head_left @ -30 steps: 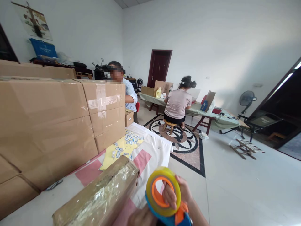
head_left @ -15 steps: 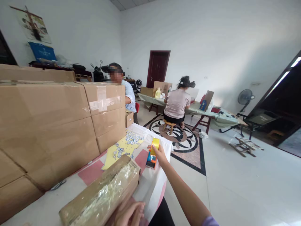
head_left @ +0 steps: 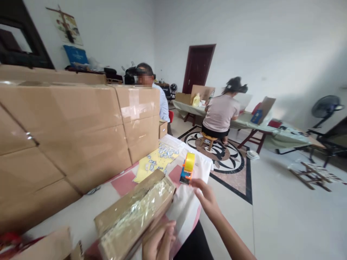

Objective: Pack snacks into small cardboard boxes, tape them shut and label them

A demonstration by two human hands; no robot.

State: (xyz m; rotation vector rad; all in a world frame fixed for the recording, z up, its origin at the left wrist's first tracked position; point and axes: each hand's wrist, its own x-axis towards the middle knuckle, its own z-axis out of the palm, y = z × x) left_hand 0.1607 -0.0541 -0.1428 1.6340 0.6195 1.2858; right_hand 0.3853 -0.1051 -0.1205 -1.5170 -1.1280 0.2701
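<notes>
Here on the cloth-covered counter (head_left: 184, 198), the long carton (head_left: 135, 213) lies at seven o'clock, shiny tape running down its upper seam, so that face looks all but finished; its underside is out of sight, so whether any sealing is left there, I can't tell. The tape dispenser (head_left: 187, 168) is down at five o'clock, on the counter by its outer edge, yellow roll upright. And the hands, they're apart! The right hand (head_left: 207, 198), fingers reaching forward, is just beside the dispenser, touching or not I can't tell; the left hand (head_left: 157, 240), near six o'clock, is loosely open beside the carton's long side, nothing seen in it. Over at eight, an open carton (head_left: 51, 247) shows raised flaps and no visible tape, so that one looks unclosed. Now the count: one dispenser, one long taped carton, one open carton, two hands, plus two other people, one (head_left: 162, 103) at eleven, one (head_left: 220, 112) between two and three. The stacked cartons (head_left: 81, 119) at nine overlap too much for a sure number.
</notes>
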